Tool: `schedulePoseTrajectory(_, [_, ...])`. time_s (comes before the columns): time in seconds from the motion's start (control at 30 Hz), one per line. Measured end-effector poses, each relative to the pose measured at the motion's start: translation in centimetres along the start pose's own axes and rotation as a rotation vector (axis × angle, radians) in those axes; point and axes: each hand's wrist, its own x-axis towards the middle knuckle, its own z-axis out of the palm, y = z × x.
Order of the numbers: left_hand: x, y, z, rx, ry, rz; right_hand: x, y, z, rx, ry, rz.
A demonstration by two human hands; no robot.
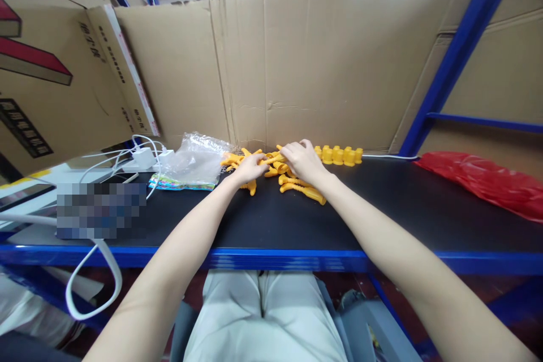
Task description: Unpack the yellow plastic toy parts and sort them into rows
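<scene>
A heap of small yellow plastic parts lies on the black bench top against a cardboard wall. My left hand reaches into the left side of the heap, fingers curled round a yellow piece. My right hand rests on top of the heap, fingers bent down onto the parts and pinching one where it meets the left hand. A row of several yellow caps stands just right of my right hand, at the foot of the cardboard.
A clear plastic bag with a coloured card lies left of the heap. White chargers and cables sit further left. A red plastic bag lies at the right. Cardboard sheets wall the back; a blue bench edge runs along the front.
</scene>
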Motion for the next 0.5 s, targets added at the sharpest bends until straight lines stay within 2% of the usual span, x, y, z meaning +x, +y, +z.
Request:
schedulePoseTrajectory(0.17, [-0.6,-0.3,-0.7,0.297,0.055,0.032,-0.3,-0.2,0.4,0.043,-0.109,0.04])
schedulePoseTrajectory(0.3, [-0.7,-0.8,-0.8,0.386,0.043,0.047,-0.1,-0.5,0.5,0.079,-0.192,0.067])
schedulePoseTrajectory(0.5, [-0.3,-1.1,-0.5,0.295,0.001,0.033,0.1,-0.3,0.2,0.074,-0.094,0.044])
